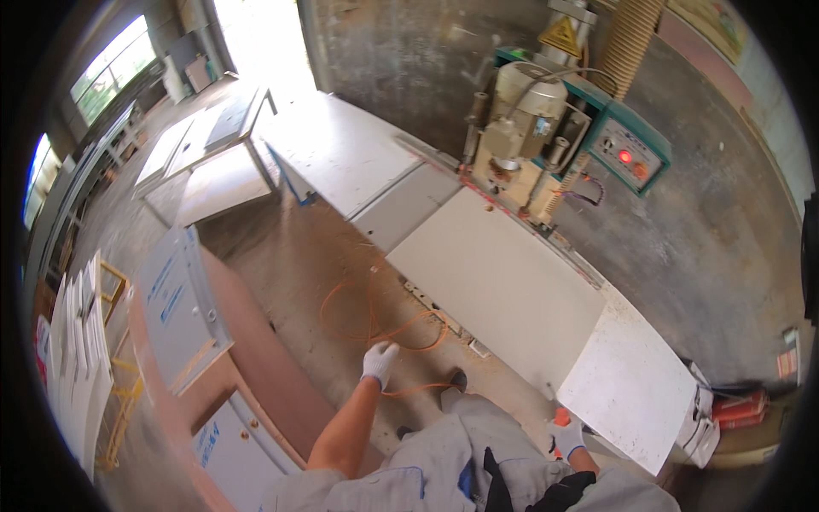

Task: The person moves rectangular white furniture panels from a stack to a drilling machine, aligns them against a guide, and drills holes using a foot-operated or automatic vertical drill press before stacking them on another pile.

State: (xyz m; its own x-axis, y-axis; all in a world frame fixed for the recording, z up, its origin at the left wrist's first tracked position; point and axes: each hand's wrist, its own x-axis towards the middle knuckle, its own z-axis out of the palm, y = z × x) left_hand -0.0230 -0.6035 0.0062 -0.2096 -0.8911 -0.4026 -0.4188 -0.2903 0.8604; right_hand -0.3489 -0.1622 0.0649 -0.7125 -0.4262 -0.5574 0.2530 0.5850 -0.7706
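Observation:
My left hand, in a white knit glove, hangs over the floor with its fingers curled; what they hold, if anything, is hidden. Close to it, a thin orange hose lies in loops on the floor, and part of it passes behind the hand. My right hand, gloved too, is closed round an orange-red hand tool beside the near edge of the worktable. The tool's exact kind is hard to make out. Across the worktable lies a flat pale panel, with a white panel at its right end.
Behind the panel stands a machine with a motor and a teal control box with a lit red lamp. A pale tabletop continues to the far left. Stacked door-like panels stand at my left. Red packages lie far right.

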